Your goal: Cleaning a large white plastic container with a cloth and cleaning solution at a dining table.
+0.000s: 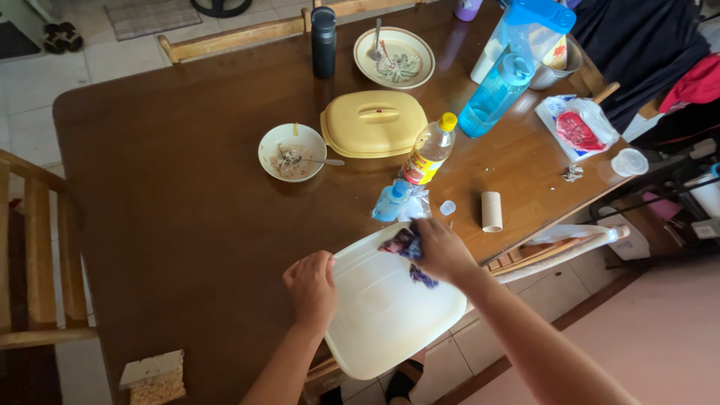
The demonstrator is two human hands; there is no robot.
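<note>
A smooth, glossy brown wooden table (187,217) carries everything, and at its near edge a pale, rounded-rectangle plastic lid (386,307) lies partly on the wood, its lower part hanging past the edge over the tiled floor. The left hand (311,289) grips the lid's left rim, fingers curled together over the edge. The right hand (442,251) presses a crumpled, dark patterned cloth (405,246) onto the lid's upper corner, the fingers bunched and closed on the fabric. Just beyond the lid lie a small blue bottle (390,202), tipped on its side, and a tiny clear cap (448,208); a cardboard tube (491,211) stands near the right edge. Toward the table's middle stand a clear bottle with a yellow cap (429,152), a yellow lidded plastic dish (373,124) and a round cream bowl (292,152) with a spoon and food scraps. Toward the far edge stand a dark cylindrical flask (324,41), a shallow plate (394,58) and a translucent blue water bottle (496,94).
</note>
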